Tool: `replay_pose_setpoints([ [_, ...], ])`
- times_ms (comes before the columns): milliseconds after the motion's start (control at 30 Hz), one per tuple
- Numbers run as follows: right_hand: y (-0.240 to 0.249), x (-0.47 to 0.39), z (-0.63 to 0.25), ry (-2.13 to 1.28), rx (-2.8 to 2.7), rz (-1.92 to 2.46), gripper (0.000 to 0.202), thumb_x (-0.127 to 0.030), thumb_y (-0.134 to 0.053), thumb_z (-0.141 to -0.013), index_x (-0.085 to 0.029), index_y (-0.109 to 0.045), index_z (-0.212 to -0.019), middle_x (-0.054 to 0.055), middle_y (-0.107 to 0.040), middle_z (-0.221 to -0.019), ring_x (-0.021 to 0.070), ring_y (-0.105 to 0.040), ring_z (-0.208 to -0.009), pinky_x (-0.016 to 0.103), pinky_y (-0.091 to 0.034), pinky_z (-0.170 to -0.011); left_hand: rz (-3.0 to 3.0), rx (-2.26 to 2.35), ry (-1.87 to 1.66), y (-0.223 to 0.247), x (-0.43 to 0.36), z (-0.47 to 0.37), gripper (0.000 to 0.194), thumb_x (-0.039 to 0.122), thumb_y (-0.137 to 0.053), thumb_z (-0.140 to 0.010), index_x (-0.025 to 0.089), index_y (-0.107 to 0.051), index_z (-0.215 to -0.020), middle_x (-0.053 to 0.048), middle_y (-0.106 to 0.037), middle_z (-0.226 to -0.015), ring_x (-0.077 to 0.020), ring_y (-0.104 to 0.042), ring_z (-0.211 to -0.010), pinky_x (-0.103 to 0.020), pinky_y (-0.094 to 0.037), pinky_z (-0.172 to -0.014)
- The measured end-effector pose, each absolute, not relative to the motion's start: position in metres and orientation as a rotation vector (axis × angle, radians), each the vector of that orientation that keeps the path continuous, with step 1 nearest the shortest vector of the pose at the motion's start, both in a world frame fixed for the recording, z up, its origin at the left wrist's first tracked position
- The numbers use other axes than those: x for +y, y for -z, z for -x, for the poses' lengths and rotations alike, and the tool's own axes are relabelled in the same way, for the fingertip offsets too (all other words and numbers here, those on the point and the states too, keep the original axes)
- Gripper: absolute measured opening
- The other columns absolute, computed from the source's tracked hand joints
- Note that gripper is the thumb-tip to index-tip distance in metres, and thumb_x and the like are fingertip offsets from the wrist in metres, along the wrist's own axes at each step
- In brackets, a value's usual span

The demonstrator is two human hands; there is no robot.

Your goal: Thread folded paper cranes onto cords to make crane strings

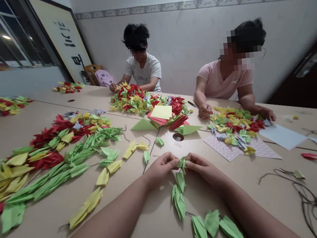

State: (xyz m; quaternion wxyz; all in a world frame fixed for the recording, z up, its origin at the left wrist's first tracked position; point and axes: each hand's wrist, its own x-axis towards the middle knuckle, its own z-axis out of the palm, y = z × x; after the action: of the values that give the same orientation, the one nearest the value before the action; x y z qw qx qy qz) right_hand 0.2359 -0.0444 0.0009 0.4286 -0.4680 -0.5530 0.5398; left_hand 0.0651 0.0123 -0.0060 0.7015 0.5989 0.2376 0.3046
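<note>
Both my hands meet at the middle of the view, fingers pinched on a small green folded paper piece (182, 163). My left hand (163, 167) grips its left side, and my right hand (200, 164) its right side. From there a string of green folded pieces (178, 201) hangs down and curves right along the table between my forearms. Left of my left hand lies a strand of yellow folded pieces (90, 205). Loose green pieces (159, 141) rest just beyond my hands.
Green bundles (75, 157), a mixed pile (134, 99) and square paper sheets (161, 112) lie on the table (147, 232). Dark cords (306, 194) are at right. Two people sit opposite; one person's hands touch a colourful pile (235, 121) on patterned sheets.
</note>
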Motion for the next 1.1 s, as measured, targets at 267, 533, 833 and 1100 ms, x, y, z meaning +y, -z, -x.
replay_pose_setpoints([
  [267,-0.0061,-0.0475,-0.2328,-1.381,-1.306,1.189,0.031,-0.046,-0.054,-0.074,-0.018,-0.043,-0.069,-0.002,-0.043,-0.067,0.0105,-0.039,-0.065,0.024,-0.032,-0.063,-1.308,0.614,-0.667,0.0001,0.0081,-0.0686,0.032,0.044,-0.06,-0.071,0.015,-0.046,-0.068,0.003,-0.049,-0.064,-0.0112,-0.052,-0.065,-0.025,-0.04,-0.068],
  [533,-0.0043,-0.047,-0.233,-1.327,-1.378,1.288,0.034,-0.051,-0.051,-0.074,-0.018,-0.044,-0.069,-0.003,-0.042,-0.065,0.0107,-0.038,-0.063,0.023,-0.032,-0.06,-1.469,0.629,-0.623,0.0009,0.0086,-0.0695,0.034,0.048,-0.057,-0.071,0.015,-0.049,-0.068,0.001,-0.053,-0.064,-0.0113,-0.05,-0.063,-0.023,-0.04,-0.063],
  [833,-0.0028,-0.0449,-0.2319,-1.25,-1.405,1.296,0.034,-0.048,-0.054,-0.073,-0.017,-0.046,-0.063,-0.003,-0.041,-0.061,0.01,-0.036,-0.061,0.023,-0.029,-0.059,-1.461,0.583,-0.658,0.0008,0.008,-0.0694,0.031,0.042,-0.059,-0.072,0.014,-0.048,-0.066,0.002,-0.049,-0.062,-0.0098,-0.046,-0.06,-0.022,-0.036,-0.061],
  [1100,-0.0068,-0.0472,-0.2306,-1.334,-1.324,1.283,0.032,-0.048,-0.055,-0.073,-0.017,-0.046,-0.07,-0.003,-0.045,-0.065,0.0098,-0.041,-0.063,0.022,-0.032,-0.059,-1.378,0.6,-0.642,0.0015,0.0081,-0.0698,0.031,0.043,-0.059,-0.072,0.014,-0.048,-0.07,0.001,-0.053,-0.065,-0.0109,-0.05,-0.063,-0.024,-0.039,-0.064],
])
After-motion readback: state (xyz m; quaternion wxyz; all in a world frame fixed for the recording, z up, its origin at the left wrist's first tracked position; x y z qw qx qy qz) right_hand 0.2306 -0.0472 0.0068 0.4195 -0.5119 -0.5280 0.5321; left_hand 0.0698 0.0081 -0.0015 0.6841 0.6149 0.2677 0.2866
